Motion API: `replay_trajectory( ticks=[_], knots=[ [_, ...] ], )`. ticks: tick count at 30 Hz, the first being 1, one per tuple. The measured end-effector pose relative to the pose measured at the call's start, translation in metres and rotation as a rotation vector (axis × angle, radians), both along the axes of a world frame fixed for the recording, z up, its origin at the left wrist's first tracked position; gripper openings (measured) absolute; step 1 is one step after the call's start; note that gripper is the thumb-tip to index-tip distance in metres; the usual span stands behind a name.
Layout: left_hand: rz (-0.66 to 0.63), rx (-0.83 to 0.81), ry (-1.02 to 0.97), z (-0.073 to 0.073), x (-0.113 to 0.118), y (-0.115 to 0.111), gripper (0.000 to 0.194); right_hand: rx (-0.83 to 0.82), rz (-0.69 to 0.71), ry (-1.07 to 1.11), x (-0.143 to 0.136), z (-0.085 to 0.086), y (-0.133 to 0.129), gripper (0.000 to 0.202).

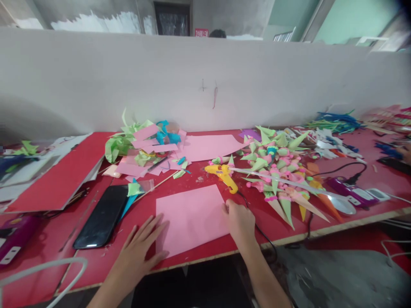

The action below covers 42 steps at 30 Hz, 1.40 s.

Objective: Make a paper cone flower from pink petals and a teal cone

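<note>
A rectangular sheet of pink paper (192,218) lies flat at the front edge of the red table. On its left edge my left hand (141,244) rests with the fingers spread and the tips on the paper. Along the right edge my right hand (239,222) is closed, thumb and curled fingers pinching the sheet's side. Just beyond the paper lies a yellow glue gun (224,176), a long clear glue stick (276,177) pointing out of its back to the right.
A pile of green and pink paper cones (279,167) fills the right side. Paper scraps (150,145) lie at the back left, with a black phone (102,216) nearer. A purple power strip (351,192) stands right, and a white partition (160,81) closes the back.
</note>
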<state>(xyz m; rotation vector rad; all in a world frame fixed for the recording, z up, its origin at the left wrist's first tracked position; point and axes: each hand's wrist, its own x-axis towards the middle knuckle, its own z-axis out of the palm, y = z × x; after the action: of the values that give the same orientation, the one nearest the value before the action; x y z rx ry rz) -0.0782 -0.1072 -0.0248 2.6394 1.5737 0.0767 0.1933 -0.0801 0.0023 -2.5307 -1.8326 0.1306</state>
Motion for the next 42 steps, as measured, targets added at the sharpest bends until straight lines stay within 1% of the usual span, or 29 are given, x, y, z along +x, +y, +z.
replay_trajectory(
  ticks=[3, 5, 7, 8, 10, 11, 12, 14, 16, 17, 19, 22, 25, 36, 42],
  knots=[
    [0.016, 0.008, 0.028, -0.001, -0.018, -0.005, 0.06, -0.001, 0.003, -0.015, 0.0, 0.0, 0.0, 0.024],
    [0.014, 0.025, 0.047, 0.0, -0.024, -0.008, 0.058, -0.009, 0.0, -0.02, -0.001, 0.001, -0.001, 0.024],
    [0.026, 0.057, 0.054, 0.004, -0.022, -0.008, 0.052, -0.016, 0.0, -0.017, -0.001, 0.002, -0.001, 0.024],
    [0.035, 0.075, 0.05, 0.007, -0.016, -0.007, 0.049, -0.016, 0.001, -0.015, -0.002, 0.002, -0.001, 0.024],
    [0.061, 0.117, 0.023, 0.015, 0.005, -0.003, 0.046, -0.005, 0.003, -0.018, -0.003, 0.003, -0.002, 0.024],
    [0.043, 0.108, 0.007, 0.02, 0.019, -0.001, 0.048, 0.004, 0.004, -0.024, -0.004, 0.003, -0.002, 0.024],
    [-0.002, 0.09, -0.016, 0.024, 0.034, 0.002, 0.049, 0.011, 0.006, -0.029, -0.004, 0.003, -0.003, 0.024],
    [-0.145, 0.007, -0.05, 0.03, 0.066, 0.007, 0.052, 0.024, 0.015, -0.039, -0.004, 0.003, -0.003, 0.024],
    [-0.222, -0.04, -0.073, 0.031, 0.092, 0.011, 0.052, 0.037, 0.028, -0.049, -0.004, 0.003, -0.003, 0.024],
    [-0.234, -0.039, -0.084, 0.03, 0.101, 0.013, 0.05, 0.042, 0.035, -0.052, -0.004, 0.003, -0.003, 0.024],
    [-0.24, -0.035, -0.091, 0.025, 0.111, 0.016, 0.046, 0.044, 0.046, -0.055, -0.003, 0.002, -0.003, 0.024],
    [-0.227, -0.024, -0.091, 0.017, 0.112, 0.018, 0.044, 0.03, 0.042, -0.045, -0.002, 0.002, -0.002, 0.024],
    [-0.225, -0.011, -0.092, 0.013, 0.11, 0.018, 0.045, 0.018, 0.029, -0.025, -0.002, 0.002, 0.0, 0.025],
    [-0.243, 0.034, -0.11, 0.012, 0.107, 0.019, 0.047, 0.027, 0.015, -0.016, -0.004, 0.003, -0.001, 0.025],
    [-0.249, -0.012, -0.112, 0.013, 0.107, 0.021, 0.05, 0.017, 0.012, -0.028, -0.004, 0.003, 0.0, 0.024]
  ],
)
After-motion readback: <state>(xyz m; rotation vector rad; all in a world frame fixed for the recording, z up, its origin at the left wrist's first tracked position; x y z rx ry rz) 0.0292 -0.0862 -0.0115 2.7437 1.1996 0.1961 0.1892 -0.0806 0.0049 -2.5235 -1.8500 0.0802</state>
